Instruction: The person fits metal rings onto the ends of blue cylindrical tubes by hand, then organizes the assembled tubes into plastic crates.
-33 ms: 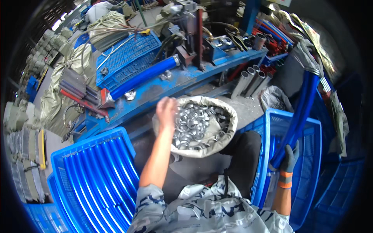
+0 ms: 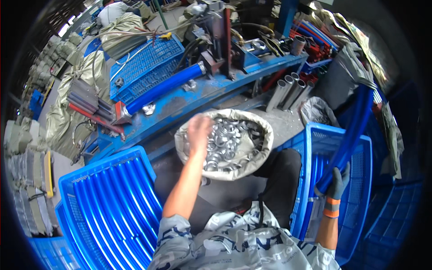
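"How do your hands stand?"

"Nearest, my gloved right hand grips a blue tube by its lower part, over the crate on my right; the long rest leans up and away, so I judge it could swing or slip if my grip loosens, knocking the crate's rim."

"And the other?"

"My bare left hand is at the left side of the pale sack of metal rings; it is blurred, so I cannot tell whether it is wide or holds one; hooked rings could come up together, I think, and a rough edge could nick bare skin."

"Farther off?"

"The blue counter; metal pipes stand beside it; my tube, swung wide, might topple them."
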A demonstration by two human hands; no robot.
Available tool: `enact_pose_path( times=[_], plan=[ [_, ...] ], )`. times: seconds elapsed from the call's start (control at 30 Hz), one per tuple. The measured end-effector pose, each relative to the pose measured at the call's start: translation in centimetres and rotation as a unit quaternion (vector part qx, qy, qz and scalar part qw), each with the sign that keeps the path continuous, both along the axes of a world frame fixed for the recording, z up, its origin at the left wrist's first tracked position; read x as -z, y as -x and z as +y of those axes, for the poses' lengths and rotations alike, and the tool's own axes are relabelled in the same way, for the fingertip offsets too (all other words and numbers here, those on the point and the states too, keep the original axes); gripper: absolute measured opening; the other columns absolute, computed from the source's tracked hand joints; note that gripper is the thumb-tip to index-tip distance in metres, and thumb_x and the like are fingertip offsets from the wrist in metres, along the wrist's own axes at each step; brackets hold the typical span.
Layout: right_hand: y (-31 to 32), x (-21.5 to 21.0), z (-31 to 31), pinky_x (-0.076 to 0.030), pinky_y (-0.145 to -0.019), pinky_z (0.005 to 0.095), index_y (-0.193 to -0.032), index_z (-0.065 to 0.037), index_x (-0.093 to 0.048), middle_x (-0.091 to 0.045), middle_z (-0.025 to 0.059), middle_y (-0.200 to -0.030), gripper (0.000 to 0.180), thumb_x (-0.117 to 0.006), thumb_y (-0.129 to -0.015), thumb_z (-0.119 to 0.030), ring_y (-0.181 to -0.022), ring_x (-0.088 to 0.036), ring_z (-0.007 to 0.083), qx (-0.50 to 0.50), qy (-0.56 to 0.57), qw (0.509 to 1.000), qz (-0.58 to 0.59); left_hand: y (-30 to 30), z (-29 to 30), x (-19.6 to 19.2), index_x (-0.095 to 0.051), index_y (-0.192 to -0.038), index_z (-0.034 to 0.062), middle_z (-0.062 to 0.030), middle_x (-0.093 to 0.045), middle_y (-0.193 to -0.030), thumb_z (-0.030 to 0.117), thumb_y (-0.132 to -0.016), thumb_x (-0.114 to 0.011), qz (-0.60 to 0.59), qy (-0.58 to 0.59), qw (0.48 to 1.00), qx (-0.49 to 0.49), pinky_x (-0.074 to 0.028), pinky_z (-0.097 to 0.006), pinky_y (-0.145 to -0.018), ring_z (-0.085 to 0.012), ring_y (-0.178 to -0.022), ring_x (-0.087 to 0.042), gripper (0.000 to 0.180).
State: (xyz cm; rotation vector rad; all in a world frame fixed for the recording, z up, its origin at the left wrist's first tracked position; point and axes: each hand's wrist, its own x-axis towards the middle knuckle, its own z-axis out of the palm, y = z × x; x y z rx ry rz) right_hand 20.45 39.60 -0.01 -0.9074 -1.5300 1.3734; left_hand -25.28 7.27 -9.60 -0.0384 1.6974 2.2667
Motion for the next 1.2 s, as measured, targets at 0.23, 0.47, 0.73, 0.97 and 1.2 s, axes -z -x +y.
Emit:
enact_pose_path(
  times=[0.23, 0.47, 0.73, 0.97, 1.2],
  plan=[
    [-28.6, 15.4, 8.8, -0.057, -0.111, 0.0401, -0.161, 0.001, -0.058, -0.074, 0.0120, -0.138, 0.074, -0.087, -0.093, -0.004, -0.121, -0.072, 0.0240, 0.071, -0.060, 0.961, -0.260, -28.5, 13.3, -3.7, -0.071, -0.130, 0.0036, -0.0105, -0.080, -0.122, 0.018, -0.106, -0.082, 0.282, 0.030, 0.882, 0.376, -0.062, -0.040, -0.097, -0.0241, -0.109, -0.078, 0.030],
    [-43.6, 29.0, 7.4, -0.064, -0.106, 0.0553, -0.138, -0.014, -0.079, -0.082, 0.0234, -0.131, 0.052, -0.085, -0.088, -0.027, -0.125, -0.078, 0.0473, 0.137, 0.059, 0.620, -0.770, -51.0, 16.2, 0.2, -0.075, -0.120, 0.0079, -0.0114, -0.077, -0.111, 0.035, -0.098, -0.086, 0.475, -0.078, 0.593, 0.646, -0.059, -0.048, -0.091, -0.0332, -0.103, -0.074, 0.037],
    [-60.1, 42.6, 11.7, -0.065, -0.105, 0.0507, -0.126, -0.013, -0.084, -0.083, 0.0190, -0.131, 0.036, -0.082, -0.091, -0.017, -0.126, -0.079, 0.0411, 0.159, 0.147, 0.546, -0.809, -60.6, 22.5, 5.9, -0.071, -0.080, 0.0196, 0.0033, -0.061, -0.068, 0.038, -0.090, -0.090, 0.591, 0.027, 0.574, 0.567, -0.042, -0.036, -0.062, -0.0161, -0.062, -0.059, 0.028],
    [-67.3, 53.9, 15.9, -0.057, -0.118, 0.0542, -0.159, -0.013, -0.061, -0.070, 0.0230, -0.150, 0.067, -0.081, -0.096, -0.026, -0.140, -0.068, 0.0463, 0.129, 0.216, 0.583, -0.773, -63.5, 27.3, 9.0, -0.073, -0.082, 0.0181, 0.0056, -0.055, -0.068, 0.029, -0.081, -0.092, 0.582, 0.069, 0.542, 0.602, -0.039, -0.033, -0.063, -0.0143, -0.061, -0.054, 0.022],
    [-70.9, 61.3, 15.7, -0.038, -0.136, 0.0616, -0.185, -0.018, -0.020, -0.020, 0.0230, -0.190, 0.118, -0.083, -0.086, -0.033, -0.172, -0.026, 0.0516, 0.039, 0.252, 0.607, -0.753, -63.3, 27.7, 8.8, -0.073, -0.083, 0.0186, 0.0068, -0.056, -0.070, 0.028, -0.083, -0.089, 0.583, 0.077, 0.536, 0.606, -0.041, -0.032, -0.065, -0.0133, -0.063, -0.055, 0.019]
  ],
)
